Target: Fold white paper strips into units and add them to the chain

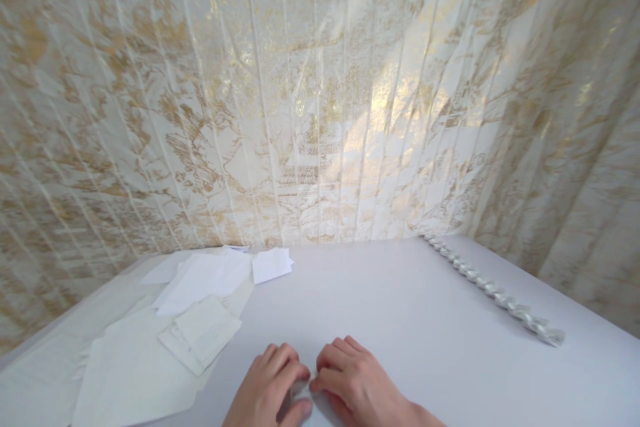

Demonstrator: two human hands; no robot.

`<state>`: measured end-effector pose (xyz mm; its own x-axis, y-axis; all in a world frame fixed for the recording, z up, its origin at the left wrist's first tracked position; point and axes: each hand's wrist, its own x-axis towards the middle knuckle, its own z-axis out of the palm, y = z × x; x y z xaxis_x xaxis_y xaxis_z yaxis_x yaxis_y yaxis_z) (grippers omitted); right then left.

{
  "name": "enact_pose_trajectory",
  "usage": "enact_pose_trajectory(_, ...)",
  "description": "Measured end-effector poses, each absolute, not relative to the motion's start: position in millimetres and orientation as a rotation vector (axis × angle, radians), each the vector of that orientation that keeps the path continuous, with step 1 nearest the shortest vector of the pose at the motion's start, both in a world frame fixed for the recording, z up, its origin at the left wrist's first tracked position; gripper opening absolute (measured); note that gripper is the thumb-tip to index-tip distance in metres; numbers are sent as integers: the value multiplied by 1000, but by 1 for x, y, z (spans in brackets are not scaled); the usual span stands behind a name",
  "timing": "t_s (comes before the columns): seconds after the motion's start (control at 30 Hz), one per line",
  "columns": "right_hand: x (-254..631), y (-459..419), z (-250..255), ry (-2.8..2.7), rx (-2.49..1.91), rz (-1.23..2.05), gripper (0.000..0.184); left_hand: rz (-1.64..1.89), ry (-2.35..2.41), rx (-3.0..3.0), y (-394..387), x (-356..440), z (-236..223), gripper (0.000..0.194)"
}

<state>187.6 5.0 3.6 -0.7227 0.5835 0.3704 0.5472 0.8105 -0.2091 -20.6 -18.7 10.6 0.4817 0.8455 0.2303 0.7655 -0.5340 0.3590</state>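
My left hand (270,383) and my right hand (353,380) rest close together at the near edge of a white table (390,307). The fingers of both hands curl inward and their tips almost meet. Between them lies a small pale piece (299,395), likely paper, mostly hidden by the fingers. Both hands press or pinch it against the tabletop. What exactly it is I cannot make out.
Several white paper sheets and squares (200,307) lie scattered on the table's left side. A long twisted chain of folded white paper (493,290) runs along the right side. A cream and gold curtain (320,93) hangs behind and to the right.
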Motion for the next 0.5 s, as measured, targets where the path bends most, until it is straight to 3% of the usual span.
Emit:
enact_pose_trajectory(0.3, 186, 4, 8, -2481, -882, 336, 22, 538, 1388, 2928, -17, -19, 3, 18)
enact_pose_trajectory(0.47, 185, 6, 5, -2519, -877, 246, 18, 834, 1355, 3053, -11, -14, -14, 23)
enact_pose_trajectory(0.5, 184, 6, 4, -2526, -875, 222, 16, 1050, 1352, 3090, -9, -13, -17, 29)
